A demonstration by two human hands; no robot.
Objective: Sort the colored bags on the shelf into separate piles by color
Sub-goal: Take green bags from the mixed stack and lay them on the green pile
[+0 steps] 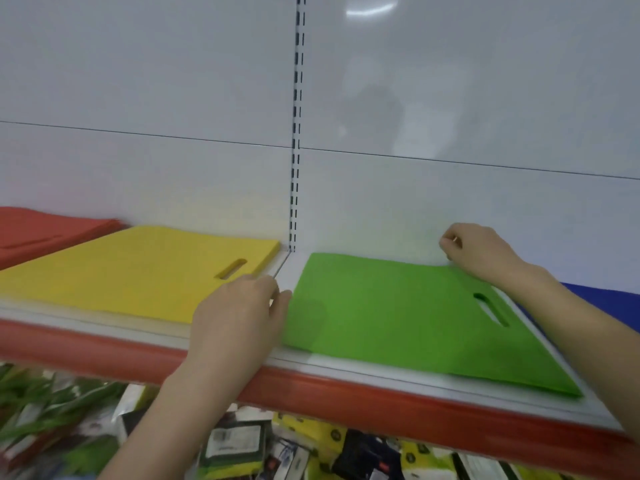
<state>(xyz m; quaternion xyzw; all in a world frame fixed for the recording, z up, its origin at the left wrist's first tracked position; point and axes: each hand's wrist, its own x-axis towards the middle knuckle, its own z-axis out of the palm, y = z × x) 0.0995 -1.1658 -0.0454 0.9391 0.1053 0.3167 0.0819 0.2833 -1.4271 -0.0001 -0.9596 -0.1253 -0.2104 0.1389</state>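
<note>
The green bag (398,313) is laid flat on the shelf (346,367), right of the yellow bag (121,278). Its left edge is pinched by the left hand (239,317). The right hand (481,251) is curled at its far right corner; whether it grips cannot be told.

We had a single view, from a wide-angle camera worn on the head, facing forward and a little downward at a shop shelf (346,393) from close range, just above its red front edge. The white back panel (138,81) filled the upper half, its slotted upright (297,133) near the middle, while the left hand (239,317) and right hand (481,251) reached in from the bottom and right. Below the shelf's lip we glimpsed blurred packaged goods (242,445) on a lower level.
</note>
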